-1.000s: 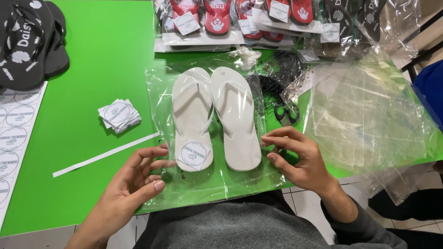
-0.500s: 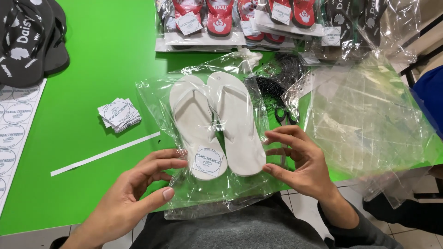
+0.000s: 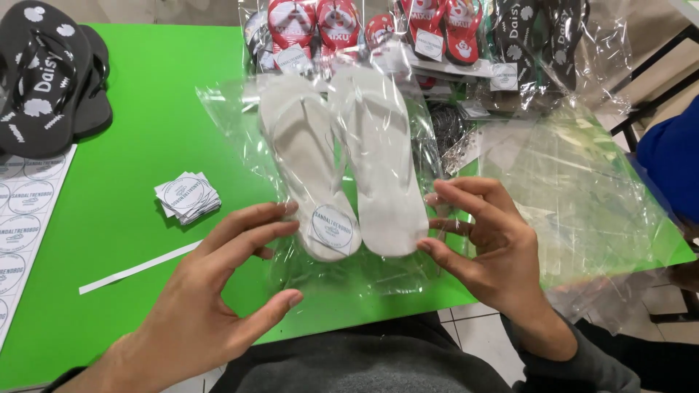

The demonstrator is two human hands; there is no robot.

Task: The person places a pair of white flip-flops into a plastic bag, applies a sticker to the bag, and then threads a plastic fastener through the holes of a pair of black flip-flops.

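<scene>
Two white flip-flops (image 3: 342, 164) lay side by side inside a clear plastic bag (image 3: 233, 116) at the centre of the frame, toes toward the top edge, heels toward the bottom. A round white sticker (image 3: 331, 227) sat on the heel of the flip-flop nearer the left of the frame. The left hand (image 3: 211, 306), at lower centre-left, had its fingers spread and only loosely curled; its fingertips (image 3: 287, 211) touched the bag just beside the stickered heel, and the hand closed on nothing. The right hand (image 3: 488, 247), at lower centre-right, was likewise open-fingered, its fingertips (image 3: 426, 246) pressed to the bag at the heel of the other flip-flop; whether any film was pinched there could not be told. The bag rested on a green table (image 3: 145, 109).

Surroundings: a small stack of round stickers (image 3: 188, 196) lay left of the bag, well apart from it, with a white paper strip (image 3: 138, 268) below that. A black flip-flop pair (image 3: 51, 76) occupied the upper left corner, and a sticker sheet (image 3: 22, 225) ran down the left edge. Bagged red flip-flops (image 3: 320, 25) and bagged black ones (image 3: 535, 36) lined the top edge. Loose clear bags (image 3: 582, 189) lay at the right.
</scene>
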